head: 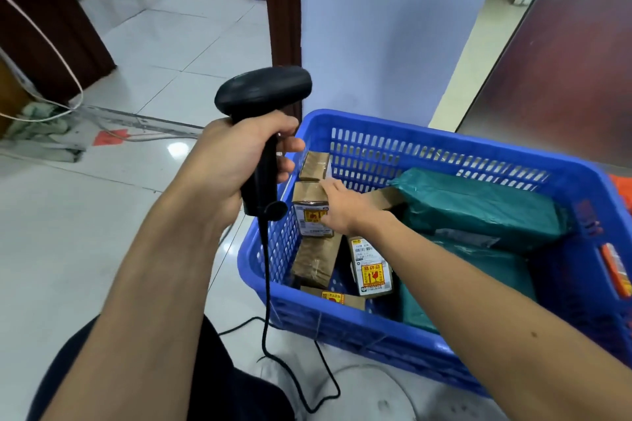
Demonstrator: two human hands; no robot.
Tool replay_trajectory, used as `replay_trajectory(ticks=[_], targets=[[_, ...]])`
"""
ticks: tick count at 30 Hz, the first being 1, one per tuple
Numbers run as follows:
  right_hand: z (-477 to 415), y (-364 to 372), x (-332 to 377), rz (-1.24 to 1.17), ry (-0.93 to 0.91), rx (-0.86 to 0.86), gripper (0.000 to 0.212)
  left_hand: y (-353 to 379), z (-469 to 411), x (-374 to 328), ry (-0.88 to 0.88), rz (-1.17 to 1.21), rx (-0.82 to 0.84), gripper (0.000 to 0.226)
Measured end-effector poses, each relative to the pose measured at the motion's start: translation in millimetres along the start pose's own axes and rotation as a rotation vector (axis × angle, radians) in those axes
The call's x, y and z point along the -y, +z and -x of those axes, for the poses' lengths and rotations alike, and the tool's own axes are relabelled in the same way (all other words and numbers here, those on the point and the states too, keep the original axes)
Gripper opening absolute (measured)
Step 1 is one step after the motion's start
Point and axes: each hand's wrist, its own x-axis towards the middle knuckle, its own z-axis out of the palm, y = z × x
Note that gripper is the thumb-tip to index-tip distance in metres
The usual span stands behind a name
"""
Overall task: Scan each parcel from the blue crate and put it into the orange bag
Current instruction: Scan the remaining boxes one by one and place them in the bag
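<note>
- Brown cardboard, taped and carrying a white shipping label with a yellow-and-red sticker, is making up the small box (pixel 309 212) that the right hand (pixel 345 207) is taking hold of. The fingers are lying over its top and the thumb is pressing against its labelled face.
- The small box is standing upright against the left wall of the blue crate (pixel 376 122), directly under the right hand's fingers and touching them.
- The left hand (pixel 232 161) is gripping the handle of a black scanner (pixel 263 89), with the fingers wrapping fully round it. It is holding the scanner over the crate's left rim, above and to the left of the small box and apart from it.
- A black cable (pixel 266 284) is hanging from the scanner's handle, running down outside the crate and looping on the white tiled floor (pixel 154 55).
- A second labelled box (pixel 372 270) is lying just to the near side of the right wrist, and a plain brown box (pixel 318 260) is leaning beside it.
- Green mailer bags (pixel 478 205) are filling the right half of the crate, stacked one on another.
- The orange bag (pixel 623 190) is showing only as a sliver beyond the crate's right wall, well apart from both hands.
</note>
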Motion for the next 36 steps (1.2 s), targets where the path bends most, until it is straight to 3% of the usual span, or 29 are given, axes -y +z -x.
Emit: replay_trajectory(ticks=[5, 13, 24, 32, 36], targets=[[-5.4, 9.7, 7.3, 0.100, 0.026, -0.153, 0.056, -2.5, 4.2, -4.7, 0.018, 0.028, 0.017, 0.010], [27.5, 4.1, -28.1, 0.098, 0.078, -0.116, 0.059, 4.4, 3.6, -5.8, 0.029, 0.104, -0.005, 0.009], [183.1, -90.5, -105.3, 0.068, 0.189, -0.298, 0.069, 46.8, 10.6, -5.9, 0.032, 0.172, 0.085, 0.012], [342.9, -116.9, -152.5, 0.040, 0.382, -0.422, 0.069, 132.6, 36.1, 14.7, -0.090, 0.157, 0.395, 0.019], [398.7, -102.4, -172.3, -0.094, 0.482, -0.541, 0.062, 177.0, 72.2, 31.1, -0.136, 0.140, 0.549, 0.019]])
